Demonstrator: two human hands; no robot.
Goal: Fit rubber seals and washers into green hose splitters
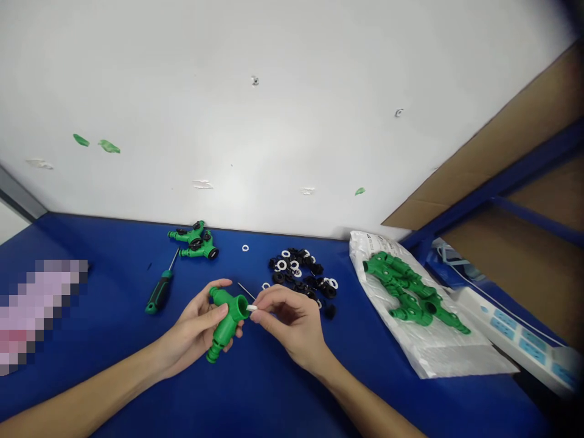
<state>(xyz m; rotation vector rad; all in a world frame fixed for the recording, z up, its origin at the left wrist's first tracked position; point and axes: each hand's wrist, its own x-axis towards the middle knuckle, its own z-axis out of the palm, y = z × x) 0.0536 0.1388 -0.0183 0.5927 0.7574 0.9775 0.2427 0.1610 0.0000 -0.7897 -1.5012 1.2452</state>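
Observation:
My left hand [201,319] is closed round a green Y-shaped hose connector [225,331], its wide round opening turned to the right. Thumb and fingers of my right hand [289,322] pinch a small white ring washer [251,308], seen nearly edge-on, right at that opening. Whether the washer touches the rim, I cannot tell. A thin metal shaft [246,291] sticks out behind my right fingers; its other end is hidden. Beyond my right hand lies a loose pile of black fittings [314,283] and white washers [281,265].
Left of centre, a green-and-black screwdriver [159,293] lies near two green connectors with black parts [196,243]. A single white washer [245,248] rests near the wall. At right, several green connectors [410,286] lie on a white bubble bag [438,356], beside a power strip [515,334].

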